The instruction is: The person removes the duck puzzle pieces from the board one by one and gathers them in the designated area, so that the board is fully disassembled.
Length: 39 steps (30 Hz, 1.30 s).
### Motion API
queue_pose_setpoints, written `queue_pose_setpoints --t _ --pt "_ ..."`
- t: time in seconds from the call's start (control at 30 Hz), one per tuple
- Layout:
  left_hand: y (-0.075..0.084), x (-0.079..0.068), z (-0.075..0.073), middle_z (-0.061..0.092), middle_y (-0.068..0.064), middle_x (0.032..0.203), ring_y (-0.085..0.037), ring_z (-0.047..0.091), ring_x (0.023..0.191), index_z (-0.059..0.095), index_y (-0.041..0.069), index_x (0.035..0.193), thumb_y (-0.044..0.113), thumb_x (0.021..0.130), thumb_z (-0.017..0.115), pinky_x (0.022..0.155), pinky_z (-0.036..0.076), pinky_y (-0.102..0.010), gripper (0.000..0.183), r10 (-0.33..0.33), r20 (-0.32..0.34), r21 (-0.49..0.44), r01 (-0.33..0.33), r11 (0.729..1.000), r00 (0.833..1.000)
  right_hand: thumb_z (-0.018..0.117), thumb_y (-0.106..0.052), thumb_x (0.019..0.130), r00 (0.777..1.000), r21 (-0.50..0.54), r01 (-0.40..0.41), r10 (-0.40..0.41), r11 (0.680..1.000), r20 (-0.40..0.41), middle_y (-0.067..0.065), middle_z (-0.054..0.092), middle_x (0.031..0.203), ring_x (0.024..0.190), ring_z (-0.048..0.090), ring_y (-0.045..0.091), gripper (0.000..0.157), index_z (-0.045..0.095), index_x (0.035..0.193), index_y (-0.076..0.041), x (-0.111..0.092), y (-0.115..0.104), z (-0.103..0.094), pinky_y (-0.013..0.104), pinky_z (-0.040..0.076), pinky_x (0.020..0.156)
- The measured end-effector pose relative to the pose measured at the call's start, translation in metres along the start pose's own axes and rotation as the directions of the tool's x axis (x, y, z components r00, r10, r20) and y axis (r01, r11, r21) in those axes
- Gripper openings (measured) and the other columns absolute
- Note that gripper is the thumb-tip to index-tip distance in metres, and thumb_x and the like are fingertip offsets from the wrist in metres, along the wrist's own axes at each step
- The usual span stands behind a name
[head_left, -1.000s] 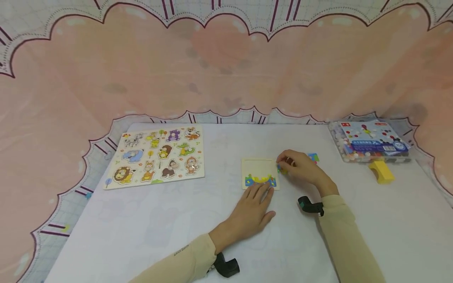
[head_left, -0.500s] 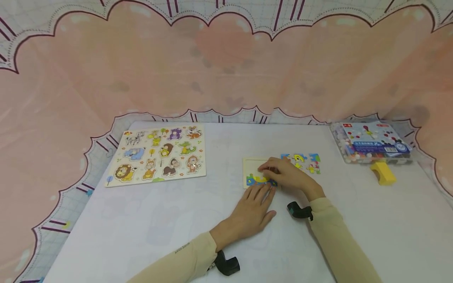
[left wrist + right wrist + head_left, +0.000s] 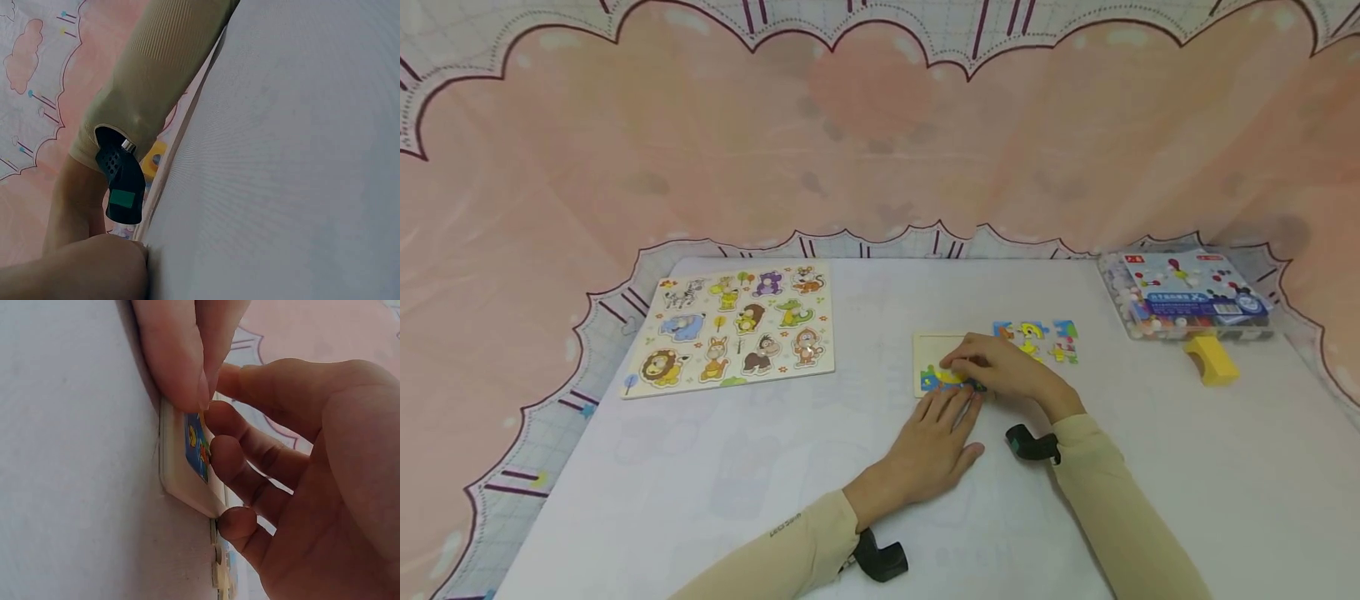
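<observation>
A small square wooden puzzle tray lies on the white table, with colourful jigsaw pieces along its near side. My left hand lies flat, fingers stretched to the tray's near edge; in the right wrist view its fingertips press at the tray's rim. Over the tray, my right hand pinches a puzzle piece that its fingers mostly hide. From the right wrist, the curled right fingers hang beside the printed pieces. Several loose puzzle pieces lie just beyond the right hand.
On the left lies a wooden animal puzzle board. A clear plastic box of coloured parts stands at the back right, with a yellow arched block before it. A patterned cloth hangs behind the table.
My right hand has moved left from the loose pieces to over the tray, uncovering those pieces. In the last half second it has barely shifted. The left hand has stayed at the near edge.
</observation>
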<state>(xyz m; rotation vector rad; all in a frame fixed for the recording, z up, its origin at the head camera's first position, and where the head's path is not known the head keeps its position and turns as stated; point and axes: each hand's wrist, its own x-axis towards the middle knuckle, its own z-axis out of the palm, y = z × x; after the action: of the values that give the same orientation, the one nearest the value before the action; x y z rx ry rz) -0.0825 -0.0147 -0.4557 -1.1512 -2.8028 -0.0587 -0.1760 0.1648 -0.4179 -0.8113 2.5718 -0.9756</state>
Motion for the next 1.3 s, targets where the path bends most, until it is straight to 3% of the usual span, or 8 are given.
queue_pose_setpoints --t 0.43,0.77,1.0,1.17,1.3 --pt "-0.002 0.003 -0.004 0.021 -0.008 0.157 -0.025 0.019 0.145 0.026 0.009 0.15 0.044 0.102 0.025 0.119 0.018 -0.041 0.059 -0.001 0.042 0.013 0.001 1.0 0.999 0.048 -0.024 0.099 1.0 0.048 -0.026 0.025 0.999 0.017 -0.003 0.061 0.1 0.083 0.052 0.014 0.027 0.067 0.118 -0.02 0.009 -0.002 0.005 0.029 0.045 0.076" --pt "-0.001 0.003 -0.005 0.019 -0.007 0.158 -0.024 0.018 0.145 0.021 0.01 0.151 0.045 0.102 0.025 0.119 0.017 -0.04 0.061 -0.006 0.057 -0.002 0.006 1.0 0.998 0.051 -0.025 0.098 1.0 0.091 -0.012 0.01 0.996 0.019 -0.001 0.06 0.1 0.082 0.05 0.015 0.026 0.068 0.117 -0.021 0.01 0.002 0.006 0.029 0.043 0.072" --pt "-0.002 0.003 -0.005 0.018 -0.007 0.158 -0.024 0.018 0.144 0.019 0.01 0.151 0.045 0.102 0.025 0.119 0.018 -0.041 0.061 -0.01 0.047 -0.012 0.011 1.0 0.999 0.051 -0.027 0.098 1.0 0.187 -0.017 0.016 0.982 0.005 -0.002 0.062 0.102 0.087 0.054 0.016 0.024 0.067 0.115 -0.024 0.013 0.007 0.006 0.029 0.046 0.078" --pt "-0.002 0.002 -0.005 0.021 -0.009 0.157 -0.025 0.02 0.143 0.022 0.009 0.151 0.044 0.102 0.027 0.118 0.019 -0.041 0.06 -0.001 0.031 -0.021 0.001 1.0 1.0 0.052 -0.026 0.097 1.0 0.255 0.006 -0.007 0.967 0.005 0.0 0.065 0.111 0.095 0.056 0.017 0.022 0.066 0.114 -0.019 0.014 0.007 0.008 0.029 0.046 0.084" --pt "-0.002 0.002 -0.004 0.022 -0.009 0.156 -0.025 0.021 0.142 0.024 0.009 0.15 0.043 0.102 0.028 0.118 0.019 -0.041 0.06 0.006 0.024 -0.027 -0.005 1.0 1.0 0.057 -0.024 0.095 1.0 0.305 0.021 -0.022 0.952 -0.001 0.003 0.066 0.106 0.091 0.058 0.018 0.018 0.065 0.109 -0.016 0.015 0.006 0.011 0.026 0.048 0.08"
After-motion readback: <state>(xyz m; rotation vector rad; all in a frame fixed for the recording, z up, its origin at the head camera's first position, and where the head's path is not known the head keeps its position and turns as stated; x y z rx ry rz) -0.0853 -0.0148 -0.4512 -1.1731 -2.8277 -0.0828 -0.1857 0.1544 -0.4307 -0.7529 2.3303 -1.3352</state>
